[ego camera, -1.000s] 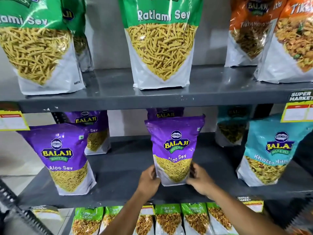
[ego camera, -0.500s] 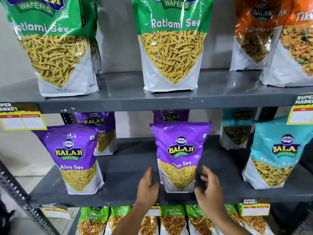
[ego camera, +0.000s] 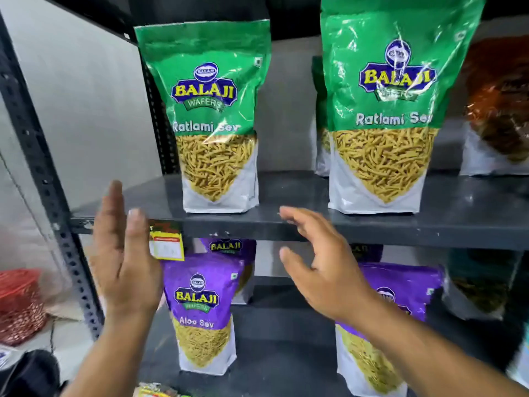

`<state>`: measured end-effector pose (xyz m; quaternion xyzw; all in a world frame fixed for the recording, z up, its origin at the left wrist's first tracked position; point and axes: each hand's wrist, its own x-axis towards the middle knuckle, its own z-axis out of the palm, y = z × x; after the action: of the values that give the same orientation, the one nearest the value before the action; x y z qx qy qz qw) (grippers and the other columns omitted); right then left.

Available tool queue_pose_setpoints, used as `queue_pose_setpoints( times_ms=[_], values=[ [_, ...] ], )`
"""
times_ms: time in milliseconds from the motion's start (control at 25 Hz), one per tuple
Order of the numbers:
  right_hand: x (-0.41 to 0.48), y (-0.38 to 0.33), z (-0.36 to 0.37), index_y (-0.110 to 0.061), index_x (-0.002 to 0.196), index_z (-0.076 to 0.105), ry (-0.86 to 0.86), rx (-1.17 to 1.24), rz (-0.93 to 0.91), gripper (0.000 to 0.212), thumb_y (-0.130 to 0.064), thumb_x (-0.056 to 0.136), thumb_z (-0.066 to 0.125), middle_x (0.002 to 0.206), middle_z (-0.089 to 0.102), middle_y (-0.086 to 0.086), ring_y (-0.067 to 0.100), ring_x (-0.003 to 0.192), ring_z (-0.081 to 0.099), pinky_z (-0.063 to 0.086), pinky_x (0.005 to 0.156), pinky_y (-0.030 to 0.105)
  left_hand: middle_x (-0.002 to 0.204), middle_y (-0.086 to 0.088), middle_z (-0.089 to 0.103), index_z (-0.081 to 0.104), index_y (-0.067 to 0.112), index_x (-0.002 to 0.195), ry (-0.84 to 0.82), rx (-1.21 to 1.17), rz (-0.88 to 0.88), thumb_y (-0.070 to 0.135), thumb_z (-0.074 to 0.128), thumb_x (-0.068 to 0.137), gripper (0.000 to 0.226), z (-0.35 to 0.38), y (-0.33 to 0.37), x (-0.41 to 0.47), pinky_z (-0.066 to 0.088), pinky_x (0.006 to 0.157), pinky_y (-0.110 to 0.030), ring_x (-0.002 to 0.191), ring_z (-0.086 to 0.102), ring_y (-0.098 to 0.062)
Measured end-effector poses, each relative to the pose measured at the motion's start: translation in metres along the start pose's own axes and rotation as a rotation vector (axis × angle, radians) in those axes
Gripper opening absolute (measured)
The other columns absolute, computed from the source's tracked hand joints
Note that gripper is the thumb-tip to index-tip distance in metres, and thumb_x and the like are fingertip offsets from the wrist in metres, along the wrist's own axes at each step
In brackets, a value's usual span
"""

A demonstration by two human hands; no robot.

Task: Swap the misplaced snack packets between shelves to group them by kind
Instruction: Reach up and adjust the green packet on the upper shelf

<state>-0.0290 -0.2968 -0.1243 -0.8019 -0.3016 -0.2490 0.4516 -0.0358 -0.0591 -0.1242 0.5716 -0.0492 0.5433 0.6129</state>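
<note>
Two green Ratlami Sev packets stand upright on the upper grey shelf [ego camera: 300, 224]: one on the left [ego camera: 213, 116] and a bigger-looking one on the right [ego camera: 392, 110]. On the shelf below stand purple Aloo Sev packets, one left [ego camera: 201, 313] and one right [ego camera: 400, 293], partly behind my right forearm. My left hand [ego camera: 126, 262] is raised, open, in front of the upper shelf's edge, below and left of the left green packet. My right hand [ego camera: 320, 267] is open too, fingers spread, below the gap between the green packets. Neither hand holds anything.
An orange packet [ego camera: 501, 110] stands at the upper shelf's right end, a teal one [ego camera: 481, 282] below it. A yellow price tag [ego camera: 167, 243] hangs on the shelf edge. The rack's perforated upright [ego camera: 43, 167] runs down the left; red mesh bags [ego camera: 20, 305] lie beyond it.
Both hands have let go of the middle purple Aloo Sev packet and risen to the upper shelf's edge. The view has shifted up and left, closer to the green packets.
</note>
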Motion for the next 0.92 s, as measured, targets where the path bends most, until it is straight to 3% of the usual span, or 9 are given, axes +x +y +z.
queue_pose_setpoints(
  times_ms=[160,200,240,320,360,400,480,680,920],
  values=[
    [0.08,-0.033,0.019,-0.015,0.146,0.024,-0.016,-0.084,0.216,0.068,-0.015,0.084,0.051,0.153,0.034,0.005,0.02,0.137,0.035,0.027,0.107,0.024,0.144,-0.04,0.013,0.024,-0.008,0.142,-0.27,0.078,-0.208,0.028,0.033,0.101,0.055,0.031,-0.004,0.073,0.009,0.115,-0.065,0.136,0.012,-0.051],
    [0.091,-0.036,0.023,-0.013,0.144,0.026,-0.037,-0.054,0.308,0.066,-0.016,0.084,0.051,0.148,0.041,0.008,0.024,0.131,0.042,0.035,0.103,0.031,0.146,-0.028,0.032,0.022,-0.009,0.141,-0.343,0.006,-0.326,0.042,0.025,0.101,0.064,0.041,0.007,0.077,0.008,0.111,-0.065,0.135,0.033,-0.038],
    [0.101,-0.04,0.029,-0.01,0.136,0.036,-0.042,-0.007,0.376,0.057,-0.016,0.081,0.051,0.13,0.054,0.009,0.027,0.114,0.053,0.043,0.091,0.035,0.117,-0.005,0.044,0.027,-0.007,0.14,-0.402,-0.035,-0.415,0.054,0.017,0.097,0.075,0.047,0.015,0.079,0.013,0.11,-0.061,0.109,0.045,-0.021],
    [0.113,-0.043,0.046,-0.012,0.105,0.049,-0.016,0.045,0.432,0.031,-0.015,0.074,0.053,0.087,0.058,0.004,0.022,0.077,0.055,0.044,0.064,0.033,0.109,-0.036,0.056,0.059,0.0,0.119,-0.601,-0.085,-0.41,0.062,0.005,0.092,0.087,0.045,0.02,0.079,-0.001,0.099,-0.054,0.078,0.063,-0.019],
    [0.12,-0.042,0.057,-0.015,0.099,0.049,-0.011,0.047,0.42,0.03,-0.016,0.069,0.054,0.082,0.06,0.003,0.022,0.073,0.057,0.046,0.064,0.033,0.079,-0.019,0.076,0.067,0.005,0.105,-0.659,-0.096,-0.41,0.066,0.003,0.09,0.089,0.042,0.021,0.08,0.01,0.045,-0.015,0.061,0.066,-0.014],
    [0.125,-0.04,0.067,-0.018,0.101,0.049,-0.021,0.063,0.394,0.038,-0.02,0.064,0.053,0.086,0.065,0.004,0.026,0.078,0.062,0.052,0.07,0.037,0.079,-0.012,0.079,0.069,0.006,0.103,-0.676,-0.105,-0.411,0.072,0.006,0.086,0.093,0.04,0.013,0.086,0.054,0.083,-0.025,0.069,0.071,-0.011],
    [0.134,-0.036,0.088,-0.022,0.109,0.045,-0.054,0.103,0.348,0.051,-0.023,0.058,0.051,0.097,0.07,0.004,0.029,0.092,0.066,0.056,0.084,0.044,0.105,-0.015,0.076,0.069,0.009,0.112,-0.653,-0.099,-0.441,0.084,0.014,0.075,0.1,0.035,0.002,0.103,0.047,0.103,-0.035,0.102,0.071,-0.023],
    [0.137,-0.069,0.112,-0.008,0.138,0.024,-0.126,0.058,0.345,0.066,-0.01,0.078,0.051,0.112,0.068,0.006,0.024,0.102,0.063,0.052,0.082,0.031,0.107,-0.011,0.075,0.063,0.011,0.122,-0.7,-0.061,-0.404,0.069,0.001,0.087,0.091,0.009,-0.009,0.13,0.055,0.062,-0.01,0.086,0.074,-0.01],
    [0.139,-0.062,0.113,-0.015,0.145,0.019,-0.128,0.065,0.36,0.074,-0.013,0.08,0.055,0.138,0.053,0.002,0.021,0.12,0.052,0.044,0.1,0.03,0.133,-0.002,0.063,0.051,0.026,0.136,-0.755,-0.103,-0.395,0.086,0.014,0.067,0.099,0.003,-0.015,0.13,0.034,0.114,-0.037,0.124,0.058,-0.015]
  ],
)
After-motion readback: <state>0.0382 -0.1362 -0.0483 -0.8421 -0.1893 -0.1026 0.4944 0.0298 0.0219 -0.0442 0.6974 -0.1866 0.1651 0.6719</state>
